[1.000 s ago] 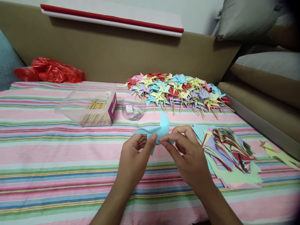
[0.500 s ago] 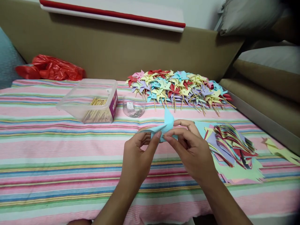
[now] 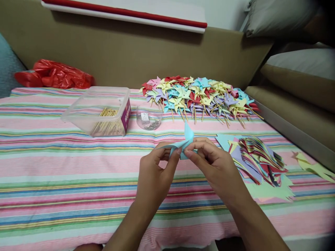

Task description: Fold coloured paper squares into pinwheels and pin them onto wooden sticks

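Above the middle of the cloth, my left hand [image 3: 157, 167] is closed, pinching a light blue paper pinwheel [image 3: 188, 134] between thumb and fingers. One blade of the pinwheel points up and its other blades are curled in. My right hand [image 3: 213, 160] is closed at the pinwheel's centre, thumb and forefinger pinched on a small metal pin [image 3: 183, 151], mostly hidden by the fingertips. Behind my hands a clear round bowl [image 3: 159, 120] holds many small metal pins and a white label.
A clear plastic box [image 3: 78, 120] with wooden sticks stands back left. Finished pinwheels on sticks [image 3: 199, 94] are heaped at the back. Cut coloured paper [image 3: 261, 164] is stacked at right, near a yellow paper piece [image 3: 311, 165]. A red plastic bag [image 3: 62, 75] lies far left.
My right fingertips have shifted slightly and now cover more of the metal pin at the pinwheel's centre. The left hand keeps its pinch; the view has tilted a little.
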A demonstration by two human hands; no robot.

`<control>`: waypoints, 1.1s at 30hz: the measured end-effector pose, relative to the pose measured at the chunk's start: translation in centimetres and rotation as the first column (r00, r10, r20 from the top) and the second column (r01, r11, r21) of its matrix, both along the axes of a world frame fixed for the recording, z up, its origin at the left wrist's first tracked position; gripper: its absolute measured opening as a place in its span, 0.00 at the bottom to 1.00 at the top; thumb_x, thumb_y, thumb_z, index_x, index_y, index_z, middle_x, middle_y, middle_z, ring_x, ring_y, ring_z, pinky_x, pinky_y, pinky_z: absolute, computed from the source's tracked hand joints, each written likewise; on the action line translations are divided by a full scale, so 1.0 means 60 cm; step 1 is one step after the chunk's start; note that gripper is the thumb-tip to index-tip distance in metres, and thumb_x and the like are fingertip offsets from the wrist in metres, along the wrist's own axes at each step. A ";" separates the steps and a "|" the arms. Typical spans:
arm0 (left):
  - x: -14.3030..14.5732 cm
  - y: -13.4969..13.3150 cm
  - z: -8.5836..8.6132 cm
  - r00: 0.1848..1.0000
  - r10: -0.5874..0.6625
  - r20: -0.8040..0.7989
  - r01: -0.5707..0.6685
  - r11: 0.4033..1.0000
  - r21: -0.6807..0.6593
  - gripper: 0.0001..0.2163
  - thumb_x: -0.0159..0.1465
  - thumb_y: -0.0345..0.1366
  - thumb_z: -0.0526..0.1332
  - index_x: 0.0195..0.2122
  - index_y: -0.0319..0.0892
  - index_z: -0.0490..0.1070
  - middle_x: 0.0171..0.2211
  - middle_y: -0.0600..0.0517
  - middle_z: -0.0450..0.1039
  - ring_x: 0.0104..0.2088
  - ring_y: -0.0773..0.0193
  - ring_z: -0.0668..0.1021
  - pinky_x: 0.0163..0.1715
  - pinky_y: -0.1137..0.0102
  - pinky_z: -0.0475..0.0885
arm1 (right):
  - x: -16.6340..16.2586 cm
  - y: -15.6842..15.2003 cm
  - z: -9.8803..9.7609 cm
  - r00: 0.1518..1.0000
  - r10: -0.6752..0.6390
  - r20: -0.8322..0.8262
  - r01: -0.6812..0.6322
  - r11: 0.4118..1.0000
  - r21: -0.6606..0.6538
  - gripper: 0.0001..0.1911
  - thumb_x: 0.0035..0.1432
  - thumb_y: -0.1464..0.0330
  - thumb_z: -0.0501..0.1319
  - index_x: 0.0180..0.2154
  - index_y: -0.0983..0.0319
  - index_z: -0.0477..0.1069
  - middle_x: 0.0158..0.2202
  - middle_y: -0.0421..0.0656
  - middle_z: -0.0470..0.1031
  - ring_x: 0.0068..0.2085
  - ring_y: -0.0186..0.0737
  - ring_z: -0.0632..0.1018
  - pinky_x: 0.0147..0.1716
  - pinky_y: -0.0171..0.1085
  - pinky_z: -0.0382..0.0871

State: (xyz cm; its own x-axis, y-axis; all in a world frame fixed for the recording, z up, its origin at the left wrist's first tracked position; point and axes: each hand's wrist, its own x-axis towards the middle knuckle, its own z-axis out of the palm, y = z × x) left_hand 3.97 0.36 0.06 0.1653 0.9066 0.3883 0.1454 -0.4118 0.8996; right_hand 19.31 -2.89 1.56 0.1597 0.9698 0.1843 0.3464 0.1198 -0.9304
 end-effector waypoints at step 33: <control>0.004 -0.002 -0.005 0.996 -0.089 0.030 0.090 0.996 -0.024 0.04 0.68 0.34 0.62 0.37 0.44 0.77 0.34 0.55 0.77 0.36 0.67 0.78 0.39 0.73 0.75 | 0.003 -0.003 -0.010 0.952 -0.046 -0.303 0.022 0.996 -0.084 0.10 0.58 0.61 0.69 0.38 0.56 0.69 0.20 0.30 0.55 0.23 0.31 0.55 0.23 0.34 0.49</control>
State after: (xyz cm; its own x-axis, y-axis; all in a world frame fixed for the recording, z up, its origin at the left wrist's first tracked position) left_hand 4.21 0.25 -0.26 0.2356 0.8983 0.3710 0.0829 -0.3989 0.9132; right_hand 19.47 -3.05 0.99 0.2294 0.9723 0.0453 0.0482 0.0351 -0.9982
